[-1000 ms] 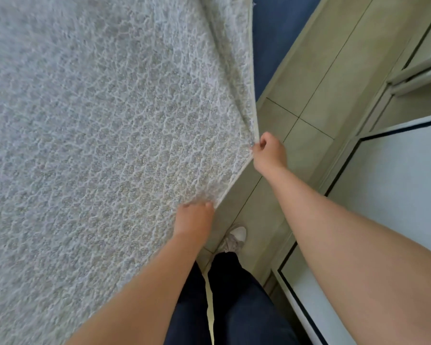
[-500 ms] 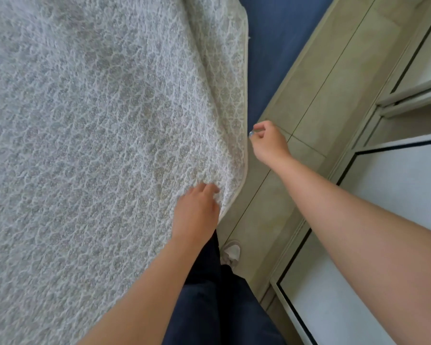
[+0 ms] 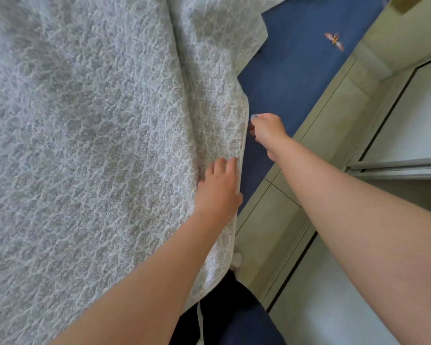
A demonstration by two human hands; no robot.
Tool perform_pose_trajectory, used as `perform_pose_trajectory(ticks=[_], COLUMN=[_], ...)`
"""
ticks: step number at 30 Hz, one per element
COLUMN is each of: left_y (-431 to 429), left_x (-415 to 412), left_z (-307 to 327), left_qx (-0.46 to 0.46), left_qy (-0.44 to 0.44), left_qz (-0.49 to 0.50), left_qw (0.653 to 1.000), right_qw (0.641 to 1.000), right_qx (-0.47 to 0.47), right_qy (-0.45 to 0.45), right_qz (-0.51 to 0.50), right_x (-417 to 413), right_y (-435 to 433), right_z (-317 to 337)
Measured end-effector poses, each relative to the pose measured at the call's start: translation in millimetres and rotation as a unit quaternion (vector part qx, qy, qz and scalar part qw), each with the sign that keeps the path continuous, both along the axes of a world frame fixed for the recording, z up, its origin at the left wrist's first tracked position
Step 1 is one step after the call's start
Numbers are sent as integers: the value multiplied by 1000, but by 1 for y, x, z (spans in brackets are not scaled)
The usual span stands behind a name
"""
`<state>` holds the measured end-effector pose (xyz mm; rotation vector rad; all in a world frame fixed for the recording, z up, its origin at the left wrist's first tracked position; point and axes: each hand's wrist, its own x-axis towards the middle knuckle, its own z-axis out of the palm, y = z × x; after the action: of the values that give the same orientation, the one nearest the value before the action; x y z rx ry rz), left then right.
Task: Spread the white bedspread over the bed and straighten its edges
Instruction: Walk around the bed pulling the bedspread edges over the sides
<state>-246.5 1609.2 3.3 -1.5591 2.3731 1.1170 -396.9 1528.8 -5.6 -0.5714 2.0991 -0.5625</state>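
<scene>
The white textured bedspread [image 3: 97, 158] covers the bed across the left and middle of the view; its hemmed right edge runs down from the top centre and hangs beside my legs. My left hand [image 3: 218, 190] lies flat on the bedspread just inside that hem, fingers fairly straight and thumb at the edge. My right hand [image 3: 268, 131] is a little farther up, right against the hem, with thumb and curled fingers pinching the edge. To the right of the hem, the blue sheet [image 3: 291, 70] with a small insect print [image 3: 335, 41] shows uncovered.
A narrow strip of beige tiled floor [image 3: 266, 235] runs between the bed and a white wardrobe [image 3: 408, 125] with sliding doors on the right. My dark trousers [image 3: 234, 314] and a white shoe [image 3: 236, 260] stand close against the bed's side.
My right hand let go of the hem, moved farther up the edge and took it again. My left hand slid up along the bedspread. More of the blue sheet has come into view.
</scene>
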Motion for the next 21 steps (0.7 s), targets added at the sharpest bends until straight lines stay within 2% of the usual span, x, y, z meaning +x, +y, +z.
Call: perform_pose_trajectory(ticks=[3,5,8,11,13,15,18,21], left_y=[-10,-10,-10,-14,-18,-26,-39,-53], left_x=[-5,-6,-10,-23,-34,-48,-60,-70], left_z=[-14,-21,-26,-25,-25,-25,-27,-25], left_qx=[27,23,-3,-26,-45,-46,-25,-14], left_qy=[-57,-66,-82,-144,-188,-200,-163,-139], left_qz=[21,35,80,97,108,127,121,116], left_qw=[998,997,993,984,975,970,979,983], right_qw=[973,944,926,930,935,951,983,980], right_qx=[-15,-12,14,36,25,-18,-67,-59], right_qy=[-190,-280,-339,-357,-351,-309,-169,-67], right_qz=[-134,-172,-165,-85,-31,-28,37,176], right_x=[-4,-5,-9,-14,-17,-34,-68,-98], right_y=[-33,-55,-85,-109,-116,-117,-99,-83], right_z=[-11,-19,-23,-20,-15,-16,-17,-15])
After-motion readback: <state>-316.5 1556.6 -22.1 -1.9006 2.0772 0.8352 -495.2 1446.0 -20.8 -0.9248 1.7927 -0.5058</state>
